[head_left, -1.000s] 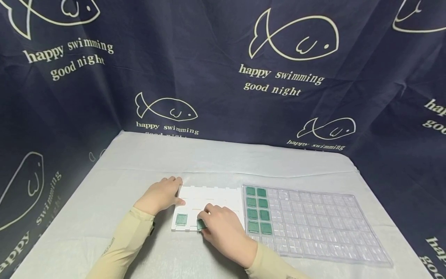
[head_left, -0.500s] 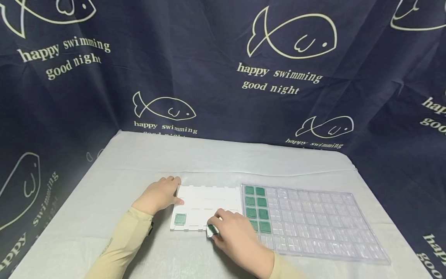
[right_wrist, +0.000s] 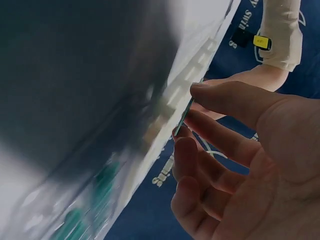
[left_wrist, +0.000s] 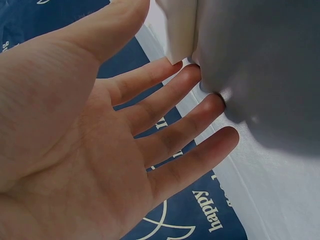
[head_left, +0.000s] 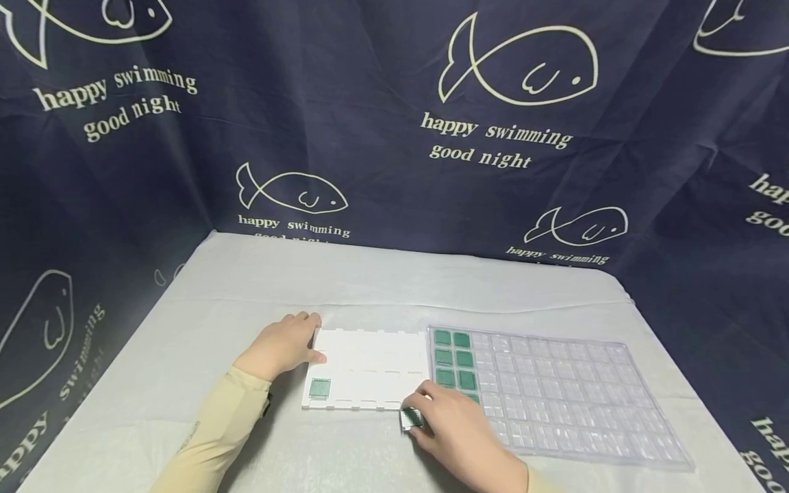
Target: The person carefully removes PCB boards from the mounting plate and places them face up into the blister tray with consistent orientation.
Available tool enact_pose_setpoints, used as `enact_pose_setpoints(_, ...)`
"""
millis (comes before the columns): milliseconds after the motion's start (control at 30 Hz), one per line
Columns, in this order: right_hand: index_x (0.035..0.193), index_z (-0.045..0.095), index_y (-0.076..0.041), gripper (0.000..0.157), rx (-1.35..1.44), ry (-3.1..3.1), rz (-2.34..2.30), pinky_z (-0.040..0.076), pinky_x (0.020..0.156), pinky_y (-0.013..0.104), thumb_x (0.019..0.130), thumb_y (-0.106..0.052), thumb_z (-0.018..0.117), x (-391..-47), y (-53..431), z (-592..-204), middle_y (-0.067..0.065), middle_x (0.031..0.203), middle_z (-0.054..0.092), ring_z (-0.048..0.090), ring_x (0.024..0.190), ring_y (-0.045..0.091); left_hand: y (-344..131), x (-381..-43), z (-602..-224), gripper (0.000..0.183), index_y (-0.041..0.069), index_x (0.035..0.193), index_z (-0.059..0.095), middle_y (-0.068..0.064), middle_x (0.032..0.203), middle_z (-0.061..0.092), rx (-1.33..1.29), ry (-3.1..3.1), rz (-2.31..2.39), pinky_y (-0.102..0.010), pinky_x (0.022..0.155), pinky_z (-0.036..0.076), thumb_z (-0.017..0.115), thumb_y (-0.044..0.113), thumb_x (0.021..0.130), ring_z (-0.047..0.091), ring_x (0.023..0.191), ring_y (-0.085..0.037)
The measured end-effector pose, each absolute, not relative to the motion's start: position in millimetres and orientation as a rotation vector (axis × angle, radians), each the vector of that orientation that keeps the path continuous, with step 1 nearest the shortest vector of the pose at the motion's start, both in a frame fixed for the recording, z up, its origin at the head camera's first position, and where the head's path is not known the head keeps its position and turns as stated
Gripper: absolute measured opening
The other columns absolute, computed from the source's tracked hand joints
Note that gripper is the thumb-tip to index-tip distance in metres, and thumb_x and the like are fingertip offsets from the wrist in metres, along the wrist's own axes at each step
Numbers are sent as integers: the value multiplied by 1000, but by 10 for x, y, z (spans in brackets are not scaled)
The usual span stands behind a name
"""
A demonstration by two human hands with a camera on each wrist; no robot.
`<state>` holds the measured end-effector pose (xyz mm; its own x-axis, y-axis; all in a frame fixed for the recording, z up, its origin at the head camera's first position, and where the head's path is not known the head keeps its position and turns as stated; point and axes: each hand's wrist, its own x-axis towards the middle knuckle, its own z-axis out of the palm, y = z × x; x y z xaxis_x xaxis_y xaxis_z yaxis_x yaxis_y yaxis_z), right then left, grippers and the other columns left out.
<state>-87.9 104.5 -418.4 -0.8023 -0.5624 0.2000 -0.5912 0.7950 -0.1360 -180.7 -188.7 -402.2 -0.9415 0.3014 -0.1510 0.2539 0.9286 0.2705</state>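
Note:
A small green perforated circuit board is pinched between the thumb and fingers of my right hand, just off the near right corner of a flat white plate. Its thin edge shows in the right wrist view. A second green circuit board lies in the plate's near left part. My left hand rests at the plate's left edge, thumb on its top. In the left wrist view the fingers of that hand are fairly straight, some tips touching by the plate's corner.
Right of the plate lies a clear plastic compartment tray. Several green circuit boards fill its left columns, partly hidden by my right hand. A white cloth covers the table. A dark blue fish-print curtain stands behind and at the sides.
My right hand has lifted the pinched circuit board off the plate and moved it right, past the near edge to the plate's near right corner. The left hand has stayed in place.

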Motion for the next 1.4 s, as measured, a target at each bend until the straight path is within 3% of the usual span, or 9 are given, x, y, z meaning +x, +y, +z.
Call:
enact_pose_setpoints(500, 108, 73, -23, 33, 720, -3013, 302, 50, 63, 22, 80, -33, 85, -816, 1435, -4250, -13, 100, 66, 49, 72, -5, -1879, -1790, -4023, 60, 1, 125, 58, -14, 111, 65, 409, 2895, 384, -53, 89, 54, 83, 33, 82, 62, 99, -33)
enact_pose_setpoints(733, 110, 73, -23, 34, 732, -3026, 319, 60, 73, 32, 80, -34, 85, -825, 1559, -4288, -11, 106, 68, 69, 88, 8, -1882, -1795, -4042, 60, 1, 124, 58, -13, 109, 65, 421, 2900, 376, -53, 86, 55, 84, 34, 81, 62, 98, -32)
enact_pose_setpoints(1133, 109, 72, -25, 29, 754, -3055, 368, 55, 68, 28, 83, -33, 82, -852, 1658, -4260, -14, 105, 64, 58, 81, -1, -1885, -1808, -4048, 62, 1, 127, 58, -14, 111, 65, 416, 2902, 358, -53, 87, 55, 83, 35, 81, 62, 98, -32)
enact_pose_setpoints(1400, 110, 72, -26, 30, 732, -3056, 355, 56, 72, 30, 82, -33, 83, -854, 1665, -4272, -15, 106, 64, 60, 85, 1, -1885, -1801, -4066, 61, 1, 126, 59, -14, 111, 65, 421, 2907, 353, -52, 86, 55, 83, 34, 81, 62, 98, -33)
